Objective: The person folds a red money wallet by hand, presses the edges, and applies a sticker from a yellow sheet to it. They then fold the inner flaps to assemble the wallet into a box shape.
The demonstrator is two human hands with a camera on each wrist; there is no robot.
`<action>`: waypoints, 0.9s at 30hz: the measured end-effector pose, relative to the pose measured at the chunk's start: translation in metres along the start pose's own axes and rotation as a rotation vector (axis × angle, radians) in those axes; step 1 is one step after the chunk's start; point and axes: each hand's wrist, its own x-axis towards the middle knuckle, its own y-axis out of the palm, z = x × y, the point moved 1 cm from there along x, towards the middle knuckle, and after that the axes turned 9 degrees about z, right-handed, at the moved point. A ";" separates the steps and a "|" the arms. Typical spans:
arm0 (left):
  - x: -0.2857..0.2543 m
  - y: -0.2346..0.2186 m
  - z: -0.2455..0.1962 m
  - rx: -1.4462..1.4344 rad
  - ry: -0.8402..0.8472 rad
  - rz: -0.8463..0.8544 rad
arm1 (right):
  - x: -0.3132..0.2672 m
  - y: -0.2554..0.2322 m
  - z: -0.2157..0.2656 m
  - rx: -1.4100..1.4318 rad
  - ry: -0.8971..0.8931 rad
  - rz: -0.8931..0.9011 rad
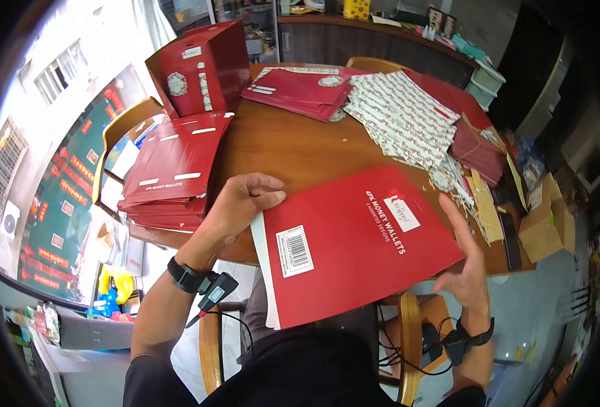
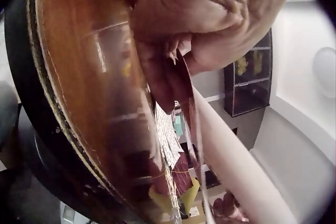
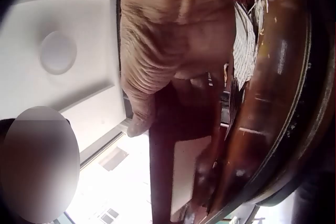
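Observation:
A flat red card sleeve (image 1: 341,264), printed "4PK MONEY WALLETS" with a barcode sticker, is held up above the front edge of the table. My left hand (image 1: 246,200) pinches its upper left corner between thumb and fingers. A white edge shows along the sleeve's left side. At the opposite side is my right hand (image 1: 468,261), its fingers stretched out along the sleeve's right edge and the thumb by the lower corner. In the right wrist view the sleeve (image 3: 163,166) lies against the palm side of the right hand (image 3: 178,40).
Left on the wooden table (image 1: 286,146) lies a stack of red sleeves (image 1: 178,152), with a large red box (image 1: 208,74) behind. Farther back are more red sleeves (image 1: 300,91) and fanned patterned white sheets (image 1: 402,115). A cardboard box (image 1: 547,220) stands at the right.

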 end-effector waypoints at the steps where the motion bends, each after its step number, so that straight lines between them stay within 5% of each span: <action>1: 0.003 0.000 0.001 -0.005 0.011 -0.016 | 0.001 -0.003 -0.001 -0.006 -0.013 0.015; 4: 0.015 0.001 0.006 -0.045 -0.040 0.067 | 0.008 -0.008 0.003 -0.388 -0.202 0.024; 7: 0.022 0.006 0.003 -0.085 -0.109 0.097 | 0.020 0.000 0.009 -0.245 0.005 -0.146; 11: 0.023 -0.002 -0.006 -0.086 -0.192 0.231 | 0.048 0.006 0.035 0.013 -0.015 -0.168; 15: 0.007 -0.018 -0.007 0.144 0.189 -0.030 | 0.062 0.005 0.048 -0.016 0.015 -0.206; 19: -0.022 -0.027 -0.025 -0.089 0.316 -0.119 | 0.070 0.013 0.046 0.157 0.028 -0.250; 22: -0.048 -0.020 -0.037 -0.354 0.279 -0.003 | 0.071 0.019 0.047 0.217 0.049 -0.234; 27: -0.074 -0.003 -0.053 -0.305 0.217 0.031 | 0.065 0.029 0.044 0.267 0.113 -0.230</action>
